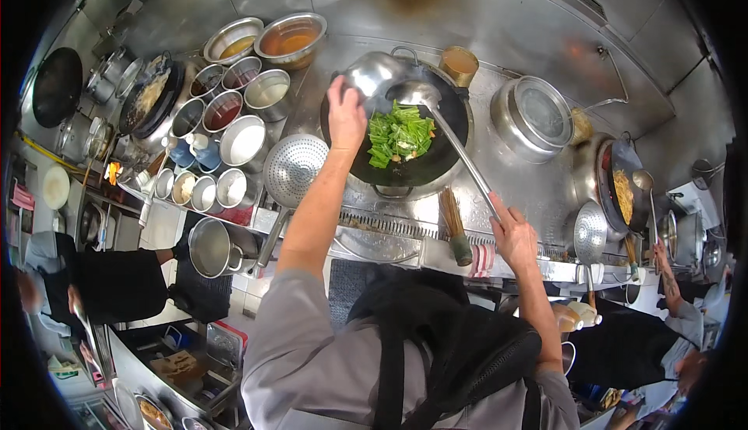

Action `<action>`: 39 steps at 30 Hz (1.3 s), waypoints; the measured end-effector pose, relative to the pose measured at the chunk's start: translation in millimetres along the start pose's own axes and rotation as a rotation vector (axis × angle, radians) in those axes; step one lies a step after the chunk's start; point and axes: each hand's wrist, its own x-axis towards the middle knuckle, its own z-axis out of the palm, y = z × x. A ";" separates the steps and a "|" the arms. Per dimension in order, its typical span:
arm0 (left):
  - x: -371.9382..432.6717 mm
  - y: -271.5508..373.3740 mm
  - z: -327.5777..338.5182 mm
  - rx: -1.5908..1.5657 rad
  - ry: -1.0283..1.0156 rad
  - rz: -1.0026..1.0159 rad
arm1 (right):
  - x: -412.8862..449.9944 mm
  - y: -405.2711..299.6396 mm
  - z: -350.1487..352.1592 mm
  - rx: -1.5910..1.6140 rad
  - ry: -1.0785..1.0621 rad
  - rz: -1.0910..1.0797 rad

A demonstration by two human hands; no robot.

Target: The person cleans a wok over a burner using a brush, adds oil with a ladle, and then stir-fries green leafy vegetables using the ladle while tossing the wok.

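My left hand (347,115) is at the left rim of a black wok (374,176), against a shiny metal bowl (374,73) that is tipped over the wok's back left part. Its fingertips are at the bowl's edge; how firmly they hold it is hard to tell. Chopped green leafy vegetables (400,135) with a few pale pieces lie in the wok. My right hand (515,232) grips the long handle of a steel wok ladle (416,94), whose head rests behind the greens.
A perforated strainer (296,170) lies left of the wok, near seasoning containers (242,139). A bamboo brush (453,219) lies in front, a tin can (459,65) stands behind. Lidded pot (529,117) and noodle wok (624,193) are at right. Co-workers stand at both sides.
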 end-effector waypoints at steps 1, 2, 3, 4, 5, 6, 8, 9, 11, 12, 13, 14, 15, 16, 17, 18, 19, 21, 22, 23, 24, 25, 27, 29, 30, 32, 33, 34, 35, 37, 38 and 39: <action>-3.9 -1.8 -0.5 -0.001 -0.078 0.039 | -5.4 -4.6 -0.1 0.042 0.015 0.006; -9.0 -2.0 0.1 -0.018 -0.010 0.010 | -10.7 -8.4 -0.2 0.051 0.026 0.021; -16.0 -3.2 0.4 -0.032 0.053 -0.017 | -17.0 -9.4 1.2 0.049 0.020 0.022; -23.6 -7.3 -3.6 -0.061 0.120 -0.116 | -22.7 -9.6 3.4 0.101 0.031 0.033; -31.9 -14.1 -12.4 -0.085 0.190 -0.218 | -27.6 -9.5 6.0 0.153 0.041 0.038; -46.4 -25.4 -24.1 -0.103 0.188 -0.354 | -31.7 -7.9 8.4 0.153 0.032 0.023; -92.4 -61.1 -67.5 -0.256 0.193 -0.703 | -36.3 -1.0 14.8 0.269 0.012 0.023; -115.1 -62.2 -93.7 -0.693 0.371 -0.961 | -38.0 5.1 16.1 0.267 0.007 -0.003; -162.3 -54.0 -170.7 -0.777 0.474 -1.020 | -39.9 22.4 19.6 0.375 -0.004 -0.014; -188.4 -44.3 -201.1 -0.809 0.628 -1.148 | -42.6 35.2 17.4 0.365 -0.019 -0.021; -229.4 -41.8 -242.2 -0.714 0.631 -0.998 | -41.1 40.7 6.7 0.360 -0.026 -0.055; -270.5 -38.4 -284.8 -0.617 0.644 -0.849 | -38.8 42.7 -6.2 0.343 -0.090 -0.066; -318.5 -29.5 -327.9 -0.488 0.724 -1.167 | -37.7 47.2 -14.0 0.324 -0.147 -0.059; -337.7 3.9 -350.2 -0.478 0.836 -1.164 | -34.9 60.7 -13.7 0.267 -0.158 -0.084; -386.4 19.4 -387.8 -0.321 1.008 -1.168 | -24.8 60.4 -4.3 0.283 -0.172 -0.098; -446.9 40.2 -433.0 -0.238 1.138 -1.174 | -9.6 57.4 12.2 0.242 -0.165 -0.185; -515.9 52.9 -483.5 -0.187 1.283 -1.170 | 4.4 52.5 29.7 0.201 -0.154 -0.268; -601.4 111.3 -531.6 0.302 1.441 -1.275 | 29.4 41.9 64.1 0.286 -0.139 -0.264; -622.9 133.7 -543.3 0.406 1.450 -1.348 | 33.3 42.8 75.8 0.344 -0.121 -0.227; -654.7 168.8 -562.3 0.534 1.486 -1.415 | 42.7 29.8 86.4 0.421 -0.107 -0.228; -674.7 195.6 -575.7 0.655 1.480 -1.491 | 50.1 16.1 88.1 0.431 -0.109 -0.234; -694.2 221.1 -583.3 0.768 1.457 -1.572 | 57.7 3.6 88.2 0.444 -0.141 -0.159; -716.6 260.1 -593.1 0.994 1.323 -1.786 | 70.6 -12.2 90.8 0.458 -0.169 -0.072; -726.9 283.5 -597.7 1.272 0.970 -2.063 | 86.4 -22.0 92.1 0.374 -0.091 -0.144; -729.3 289.5 -596.9 1.439 0.653 -2.207 | 95.8 -22.8 97.2 0.374 -0.092 -0.138; -730.1 289.6 -591.7 1.669 0.052 -2.341 | 110.5 -18.7 114.0 0.224 -0.103 -0.220; -727.0 284.5 -586.3 1.715 -0.100 -2.341 | 108.1 -11.1 121.9 0.223 -0.111 -0.218; -718.6 267.4 -577.3 1.668 -0.130 -2.321 | 104.4 1.4 122.7 0.204 -0.109 -0.296; -707.8 235.5 -556.2 1.215 0.824 -1.970 | 99.7 15.2 123.7 0.183 -0.106 -0.368; -698.3 195.5 -527.8 0.411 1.145 -1.294 | 78.2 24.0 98.8 0.036 -0.186 -0.442; -705.3 178.0 -520.7 0.067 0.771 -1.210 | 76.3 35.0 96.9 -0.020 -0.205 -0.479; -590.8 143.5 -405.8 0.071 1.043 -1.324 | 63.7 82.7 80.0 -0.165 -0.177 -0.412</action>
